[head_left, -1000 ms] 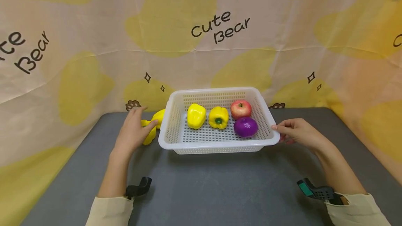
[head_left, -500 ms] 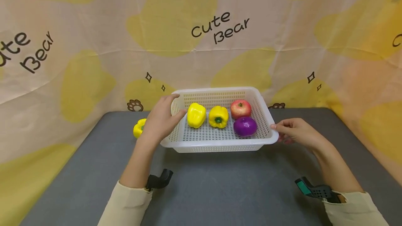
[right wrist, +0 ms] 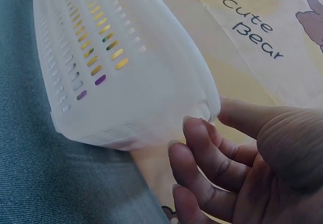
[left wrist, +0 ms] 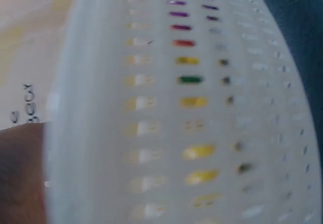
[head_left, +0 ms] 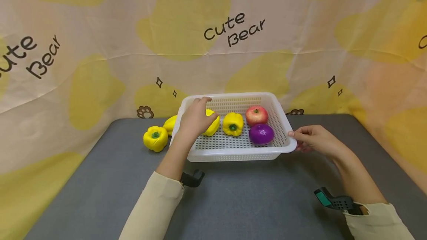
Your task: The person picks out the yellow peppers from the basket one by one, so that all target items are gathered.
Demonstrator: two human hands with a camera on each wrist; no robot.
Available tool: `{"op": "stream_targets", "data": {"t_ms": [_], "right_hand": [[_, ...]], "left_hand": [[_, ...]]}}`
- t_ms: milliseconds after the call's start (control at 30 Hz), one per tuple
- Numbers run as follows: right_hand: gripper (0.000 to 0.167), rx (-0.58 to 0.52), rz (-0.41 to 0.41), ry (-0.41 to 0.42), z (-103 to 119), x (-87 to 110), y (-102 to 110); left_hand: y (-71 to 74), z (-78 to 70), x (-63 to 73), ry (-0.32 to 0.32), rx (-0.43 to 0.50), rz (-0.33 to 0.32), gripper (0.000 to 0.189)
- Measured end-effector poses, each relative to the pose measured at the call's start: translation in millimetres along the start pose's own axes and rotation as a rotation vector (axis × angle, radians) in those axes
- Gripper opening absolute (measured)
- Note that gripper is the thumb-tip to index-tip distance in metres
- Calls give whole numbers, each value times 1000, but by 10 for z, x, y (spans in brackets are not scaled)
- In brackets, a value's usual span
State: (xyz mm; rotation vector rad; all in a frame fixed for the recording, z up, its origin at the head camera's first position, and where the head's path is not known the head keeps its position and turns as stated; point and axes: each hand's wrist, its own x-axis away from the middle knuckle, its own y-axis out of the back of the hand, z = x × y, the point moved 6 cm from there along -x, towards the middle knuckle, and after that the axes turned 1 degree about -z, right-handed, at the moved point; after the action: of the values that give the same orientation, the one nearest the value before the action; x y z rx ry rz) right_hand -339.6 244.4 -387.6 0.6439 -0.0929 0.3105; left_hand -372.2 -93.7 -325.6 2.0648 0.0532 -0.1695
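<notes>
Apparently for steadiness, the basket (head_left: 233,153) is pinched at its right rim between thumb and curled fingers of the right hand (head_left: 313,140). The left hand (head_left: 194,119) is held over the basket's left end, thumb and fingers parted, nothing seen gripped; contact with the nearest pepper (head_left: 213,125) cannot be told. Apple (head_left: 256,115) and purple item (head_left: 261,134) are contained inside, presumably against rolling.
</notes>
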Motion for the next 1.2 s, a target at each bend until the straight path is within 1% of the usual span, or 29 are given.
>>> {"op": "stream_targets", "data": {"t_ms": [167,367,533,633,733,833,933,1067,1200], "right_hand": [[47,-28,6,-6,1,3,3],[48,-35,-1,-9,-14,5,5],[48,-33,-1,-8,-7,13,6],[48,-27,0,-5,-2,14,6],[48,-31,3,-4,3,6,-2],[49,-33,4,-6,9,2,-9],[49,-34,6,-11,4,5,-12],[49,-35,12,-7,3,7,-23],[49,-36,13,-4,11,7,-34]], "left_hand": [[-155,49,-98,22,6,9,59],[-295,129,-158,46,14,19,60],[-390,158,-198,18,0,29,59],[-436,173,-212,2,-1,58,64],[-467,200,-219,3,-1,100,71],[-479,223,-223,3,-3,127,73],[-481,238,-230,10,5,127,70],[-481,257,-227,25,9,108,70],[-489,261,-202,28,-34,112,72]]}}
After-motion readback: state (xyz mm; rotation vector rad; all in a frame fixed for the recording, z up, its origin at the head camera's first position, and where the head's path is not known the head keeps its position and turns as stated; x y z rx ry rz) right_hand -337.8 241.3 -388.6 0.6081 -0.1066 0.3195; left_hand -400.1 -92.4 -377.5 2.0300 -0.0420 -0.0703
